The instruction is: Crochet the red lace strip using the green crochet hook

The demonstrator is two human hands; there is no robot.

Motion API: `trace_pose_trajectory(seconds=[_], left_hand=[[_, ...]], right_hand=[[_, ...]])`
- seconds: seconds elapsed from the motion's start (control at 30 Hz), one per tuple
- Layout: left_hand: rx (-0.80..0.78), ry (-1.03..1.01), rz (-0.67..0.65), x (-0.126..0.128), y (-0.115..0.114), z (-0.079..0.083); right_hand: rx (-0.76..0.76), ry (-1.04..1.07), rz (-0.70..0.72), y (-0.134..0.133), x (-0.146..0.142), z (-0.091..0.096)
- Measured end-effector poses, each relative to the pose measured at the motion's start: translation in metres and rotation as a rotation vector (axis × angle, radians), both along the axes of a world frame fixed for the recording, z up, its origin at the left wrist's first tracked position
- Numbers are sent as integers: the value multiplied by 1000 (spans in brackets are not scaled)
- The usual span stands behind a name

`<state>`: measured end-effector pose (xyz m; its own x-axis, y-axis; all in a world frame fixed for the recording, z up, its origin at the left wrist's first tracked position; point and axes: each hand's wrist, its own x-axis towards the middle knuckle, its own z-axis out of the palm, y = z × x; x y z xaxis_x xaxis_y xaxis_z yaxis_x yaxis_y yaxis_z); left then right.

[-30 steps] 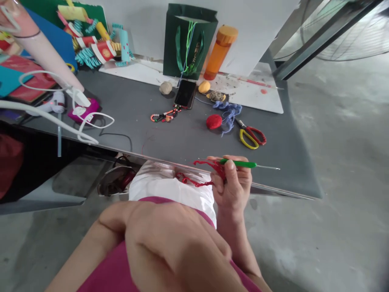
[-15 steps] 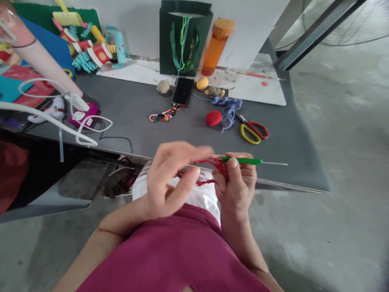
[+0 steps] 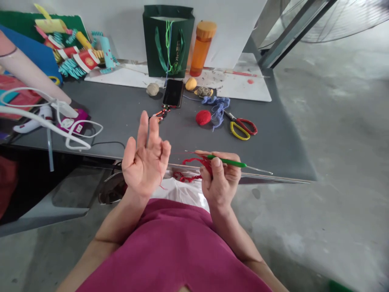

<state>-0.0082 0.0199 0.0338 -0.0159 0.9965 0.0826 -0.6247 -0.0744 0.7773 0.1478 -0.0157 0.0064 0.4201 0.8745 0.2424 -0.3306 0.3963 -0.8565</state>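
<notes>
My left hand [image 3: 146,160] is raised palm up, with the first two fingers stretched and the last two bent. A thin red thread [image 3: 161,175] runs by its little finger and hangs down the palm. In my right hand [image 3: 223,178] is a double-ended crochet hook with a green grip [image 3: 229,162], one metal tip pointing left and the other right. Pinched along with it is a strip of red crochet work [image 3: 194,160], part of which dangles over my lap. My right fingers hide where the hook meets the yarn.
On the grey table [image 3: 127,117] lie scissors [image 3: 241,126], a red yarn ball [image 3: 203,117], blue yarn [image 3: 219,107] and a phone [image 3: 173,93]. Behind stand a green paper bag [image 3: 167,40] and an orange bottle [image 3: 202,50]. White cables [image 3: 75,136] loop at the left.
My left hand has swung left, away from the crochet work, and turned its palm up with fingers spread. The hook's left tip now shows. The whole view has shifted slightly.
</notes>
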Motion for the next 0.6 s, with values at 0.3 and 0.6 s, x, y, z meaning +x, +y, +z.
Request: trace_pose_trajectory(seconds=[0.3, 0.6], left_hand=[[828, 754, 144, 16, -3, -28], [533, 1272, 197, 8, -9, -25]], right_hand=[[-37, 104, 120, -2, -10, 0], [-167, 175, 216, -2, -10, 3]])
